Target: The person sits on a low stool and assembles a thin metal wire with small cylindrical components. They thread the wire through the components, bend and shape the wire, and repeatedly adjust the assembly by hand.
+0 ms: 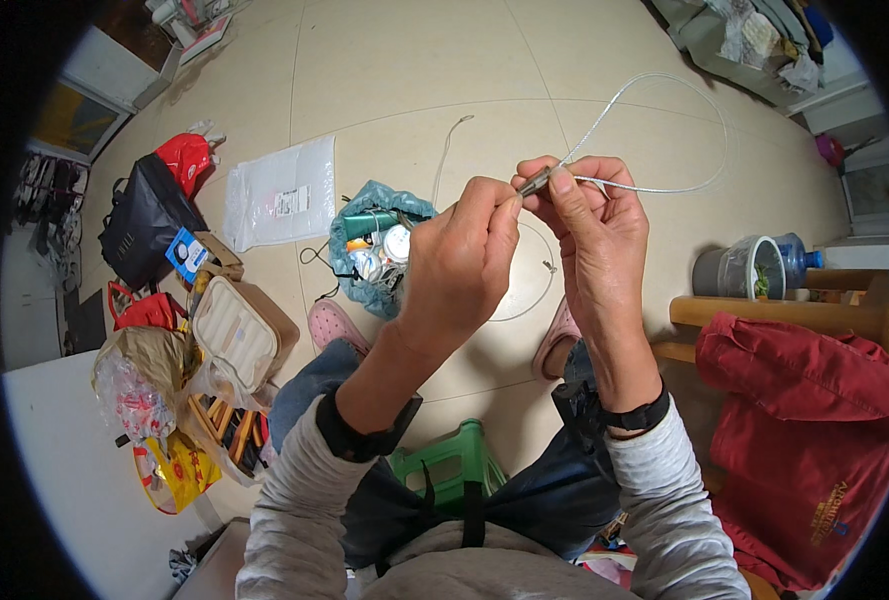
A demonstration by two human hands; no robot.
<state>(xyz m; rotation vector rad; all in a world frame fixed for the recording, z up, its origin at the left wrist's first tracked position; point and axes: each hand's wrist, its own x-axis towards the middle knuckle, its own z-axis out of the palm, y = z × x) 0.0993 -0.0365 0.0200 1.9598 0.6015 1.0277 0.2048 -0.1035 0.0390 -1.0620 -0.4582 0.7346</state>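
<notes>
In front of my chest, a thin steel wire rope bends into a wide loop to the right of my hands. Its two strands meet at a small grey metal fitting. My right hand pinches the rope at this fitting between thumb and fingers. Fingers curled in, my left hand closes at the fitting's other end; what lies inside its grip is mostly hidden. Below the hands runs another curved length of thin wire, with a small knot or clip on it. Where it joins the rope is hidden.
A teal plastic bag of tubs and tools stands beyond my left hand, near a white plastic mailer. Bags and a beige case crowd the left. A green stool is between my legs; a red garment hangs right.
</notes>
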